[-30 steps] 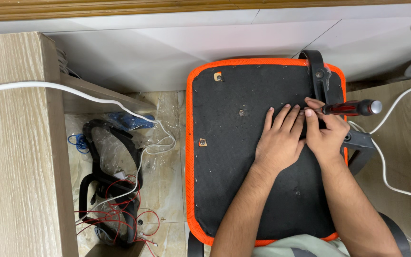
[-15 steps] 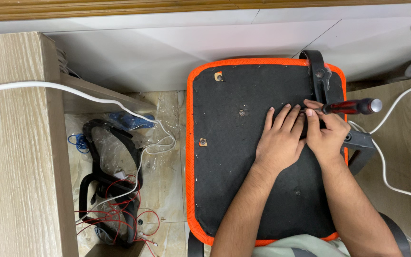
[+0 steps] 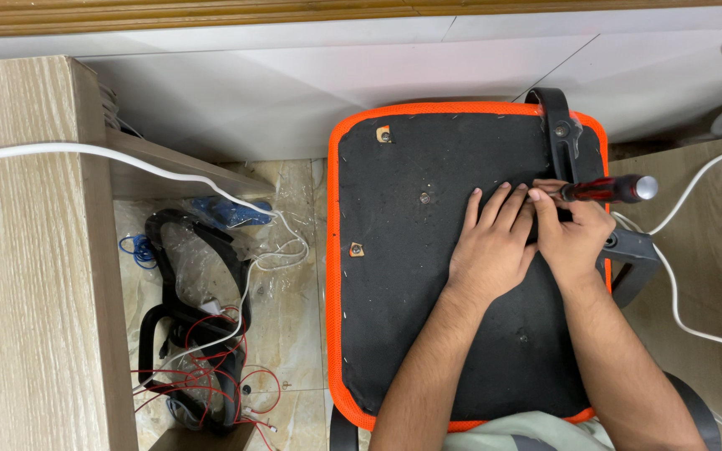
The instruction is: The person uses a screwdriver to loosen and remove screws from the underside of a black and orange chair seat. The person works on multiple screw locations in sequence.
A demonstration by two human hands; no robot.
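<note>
At the bottom edge, around six o'clock, the person's two bare forearms rise from a pale grey-green garment and cross onto the upturned black seat base with the bright orange fabric rim [image 3: 333, 250], which fills the middle of the view. The left hand [image 3: 491, 242] lies flat on the black underside, palm down, fingers spread and pointing toward twelve o'clock, holding nothing. Just beside it at three o'clock, the right hand [image 3: 574, 238] is closed around the shaft end of a screwdriver with a red and black handle and a silver cap [image 3: 607, 190]; the tool lies nearly level, handle pointing toward three o'clock, tip hidden under the fingers where the two hands meet.

Past the fingertips toward twelve o'clock, a black plastic armrest bracket [image 3: 558, 125] runs along the seat's right side with a screw showing in it. On the black underside, at nine to eleven o'clock from the left hand, sit a centre screw [image 3: 424, 198] and two small metal threaded inserts [image 3: 355, 249].

Far off at nine o'clock, on the marble-patterned floor, lie a black curved chair arm in clear plastic wrap [image 3: 184, 276] and a tangle of thin red wires [image 3: 211, 376]. A white cable [image 3: 85, 150] crosses the light wooden panel [image 3: 27, 276] at the left. Another white cable [image 3: 678, 301] loops at three o'clock.
</note>
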